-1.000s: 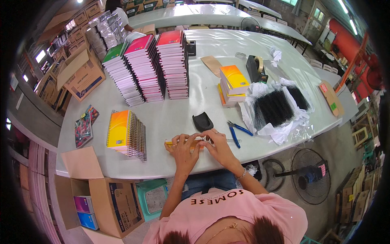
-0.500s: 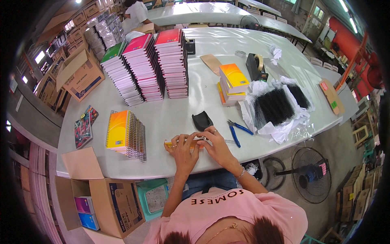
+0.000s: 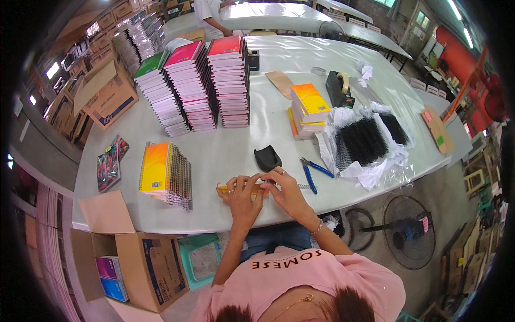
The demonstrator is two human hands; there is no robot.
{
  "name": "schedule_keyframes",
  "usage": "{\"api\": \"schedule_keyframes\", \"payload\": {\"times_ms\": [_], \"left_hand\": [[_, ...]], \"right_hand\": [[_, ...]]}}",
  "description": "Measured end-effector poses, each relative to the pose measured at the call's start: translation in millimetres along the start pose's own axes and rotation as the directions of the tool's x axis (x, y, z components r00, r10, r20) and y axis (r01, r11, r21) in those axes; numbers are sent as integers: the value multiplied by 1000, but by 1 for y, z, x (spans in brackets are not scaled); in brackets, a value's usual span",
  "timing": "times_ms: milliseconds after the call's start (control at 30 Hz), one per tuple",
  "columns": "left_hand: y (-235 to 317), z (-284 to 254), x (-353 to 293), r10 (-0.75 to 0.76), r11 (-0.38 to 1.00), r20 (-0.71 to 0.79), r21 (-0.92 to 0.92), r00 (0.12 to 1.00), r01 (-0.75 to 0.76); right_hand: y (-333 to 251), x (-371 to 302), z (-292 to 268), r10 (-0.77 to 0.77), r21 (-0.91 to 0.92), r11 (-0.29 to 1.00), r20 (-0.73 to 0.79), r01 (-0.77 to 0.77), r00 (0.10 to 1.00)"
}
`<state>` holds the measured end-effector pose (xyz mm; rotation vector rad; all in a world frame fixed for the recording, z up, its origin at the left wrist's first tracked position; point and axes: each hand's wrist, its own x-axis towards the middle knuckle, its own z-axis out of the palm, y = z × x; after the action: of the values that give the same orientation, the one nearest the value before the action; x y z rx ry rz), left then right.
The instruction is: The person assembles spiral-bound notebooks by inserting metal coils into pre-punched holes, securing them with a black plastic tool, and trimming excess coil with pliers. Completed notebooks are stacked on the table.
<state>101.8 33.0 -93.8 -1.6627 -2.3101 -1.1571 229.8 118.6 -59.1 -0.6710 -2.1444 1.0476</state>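
Note:
Near the table's front edge my left hand (image 3: 244, 196) grips a small orange-yellow notebook (image 3: 221, 189), its fingers covering most of it. At the notebook's right end my right hand (image 3: 284, 190) has its fingers pinched on a wire spiral coil (image 3: 307, 187). The coil's free end sticks out to the right beyond that hand. Just past my fingers lies a curved black holder (image 3: 267, 158). Blue-handled cutting pliers (image 3: 314, 174) rest to the right. A stack of spiral-bound yellow notebooks (image 3: 155, 169) stands to the left.
Tall notebook stacks (image 3: 228, 80) stand at the back left. At the right are more yellow notebooks (image 3: 310, 104), a tape dispenser (image 3: 338, 88) and black coils (image 3: 362, 140) on white paper. An open carton (image 3: 155, 268) sits by the table's front left, a standing fan (image 3: 407, 231) at right.
My hands keep almost the same place on the notebook and coil, with only slight finger movement. The person at the back has shifted right, an arm now reaching down.

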Motion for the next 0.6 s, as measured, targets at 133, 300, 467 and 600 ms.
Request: {"api": "schedule_keyframes", "payload": {"times_ms": [133,300,467,600], "left_hand": [[-4,3,-1,25,1000,-22,9,999,-25],[-5,5,-3,12,1000,-29,18,1000,-12],[-6,4,-4,23,999,-19,33,1000,-22],[-2,2,-2,8,999,-3,38,1000,-8]], "right_hand": [[2,0,4,-146,-117,984,-81,136,986],[-3,-1,7,-123,-75,990,-91,116,988],[-8,-3,0,-65,-71,995,-1,65,998],[1,-5,3,-139,-77,988,-27,137,990]]}}
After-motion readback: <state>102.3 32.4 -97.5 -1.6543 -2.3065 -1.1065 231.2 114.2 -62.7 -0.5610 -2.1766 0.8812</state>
